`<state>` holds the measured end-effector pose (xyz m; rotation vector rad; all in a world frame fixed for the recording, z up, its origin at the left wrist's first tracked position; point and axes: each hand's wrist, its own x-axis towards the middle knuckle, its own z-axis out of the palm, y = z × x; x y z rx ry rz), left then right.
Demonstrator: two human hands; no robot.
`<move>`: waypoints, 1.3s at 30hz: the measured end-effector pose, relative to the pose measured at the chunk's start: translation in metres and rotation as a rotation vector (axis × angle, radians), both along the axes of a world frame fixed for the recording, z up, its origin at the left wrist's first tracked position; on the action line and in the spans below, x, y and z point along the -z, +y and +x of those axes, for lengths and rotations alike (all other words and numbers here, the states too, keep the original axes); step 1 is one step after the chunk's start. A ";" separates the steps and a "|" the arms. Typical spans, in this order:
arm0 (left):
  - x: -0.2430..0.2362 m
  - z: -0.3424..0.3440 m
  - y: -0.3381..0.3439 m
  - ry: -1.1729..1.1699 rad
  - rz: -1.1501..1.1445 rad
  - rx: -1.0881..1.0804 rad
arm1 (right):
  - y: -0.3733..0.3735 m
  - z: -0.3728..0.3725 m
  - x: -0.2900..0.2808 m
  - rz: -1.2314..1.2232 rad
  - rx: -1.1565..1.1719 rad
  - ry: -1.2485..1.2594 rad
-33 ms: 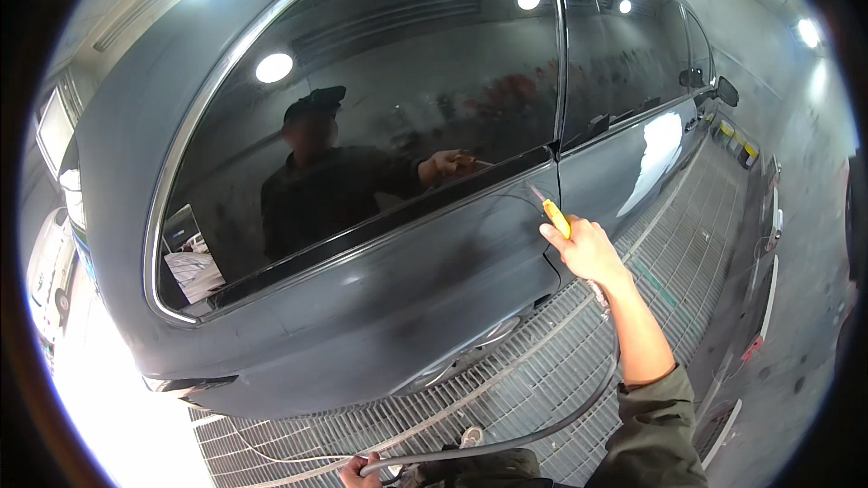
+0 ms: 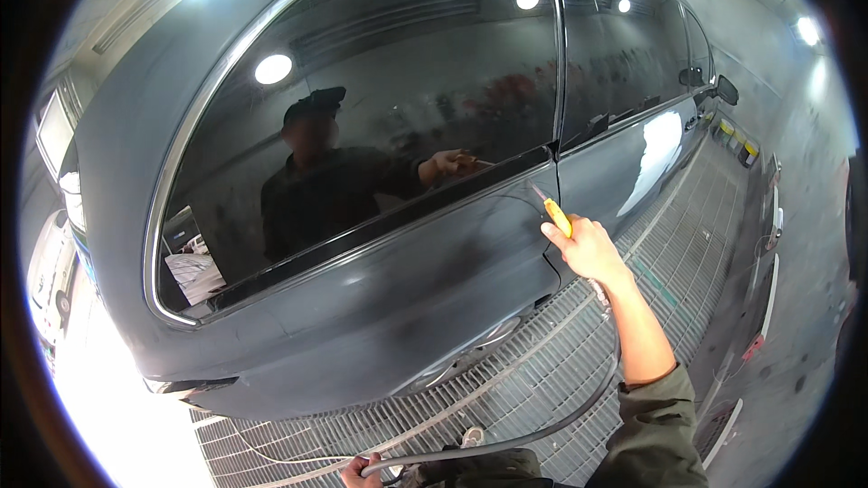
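Observation:
In my right hand [image 2: 592, 251] is a yellow air blow gun [image 2: 558, 215], my fingers closed round it. Its thin nozzle points up and left at the dark grey car's side panel [image 2: 398, 285], close to the door seam below the window. Whether the tip touches the paint I cannot tell. A grey hose [image 2: 506, 441] runs from below my right hand, curving down to my left hand [image 2: 363, 472] at the lower edge. There my left fingers are wrapped round the hose. The dark car window [image 2: 380, 63] above reflects a person and lamps.
Under the car's side lies a metal floor grating [image 2: 674, 276]. Several yellow and dark containers [image 2: 737, 145] stand at the far right by the wall. The side mirror [image 2: 726, 90] juts out from the car. At the left is bright light with a white vehicle [image 2: 54, 276].

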<state>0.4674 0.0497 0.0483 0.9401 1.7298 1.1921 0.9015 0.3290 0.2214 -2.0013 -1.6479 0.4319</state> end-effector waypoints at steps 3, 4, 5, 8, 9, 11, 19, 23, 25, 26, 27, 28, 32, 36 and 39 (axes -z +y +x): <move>-0.001 0.007 0.003 0.017 0.026 0.011 | 0.006 0.014 0.007 0.040 0.017 0.024; -0.001 0.008 0.004 0.022 0.002 0.008 | 0.008 0.018 0.007 0.025 0.041 0.046; -0.001 0.009 0.006 0.028 -0.022 0.006 | 0.010 0.023 0.009 0.028 0.047 0.051; -0.002 0.011 0.008 0.046 -0.096 -0.007 | 0.017 0.034 0.011 0.038 0.064 0.068; -0.003 0.013 0.009 0.042 -0.106 -0.006 | 0.019 0.037 0.012 0.046 0.065 0.080; -0.005 0.017 0.012 0.031 -0.122 0.003 | 0.023 0.044 0.013 0.063 0.073 0.102; 0.020 0.005 0.007 0.148 -0.097 0.062 | 0.048 0.057 0.020 0.090 0.106 0.172; 0.042 -0.003 -0.001 0.178 -0.076 0.034 | 0.061 0.056 0.023 0.083 0.099 0.189; 0.042 -0.002 -0.002 0.165 -0.086 0.028 | 0.069 0.056 0.024 0.063 0.110 0.185; 0.033 0.002 0.000 0.141 -0.117 0.024 | 0.073 0.057 0.026 0.062 0.118 0.182; 0.027 0.004 0.001 0.117 -0.148 0.020 | 0.077 0.058 0.027 0.062 0.127 0.179; 0.029 0.003 0.000 0.141 -0.109 0.027 | 0.082 0.060 0.030 0.069 0.131 0.188; 0.049 -0.006 -0.008 0.230 0.012 0.077 | 0.092 0.061 0.032 0.083 0.165 0.241; 0.096 -0.028 -0.029 0.253 -0.068 0.018 | 0.090 0.048 0.027 -0.003 0.119 0.346; 0.068 -0.006 -0.017 0.113 -0.057 0.023 | 0.088 0.059 0.037 0.157 0.166 0.260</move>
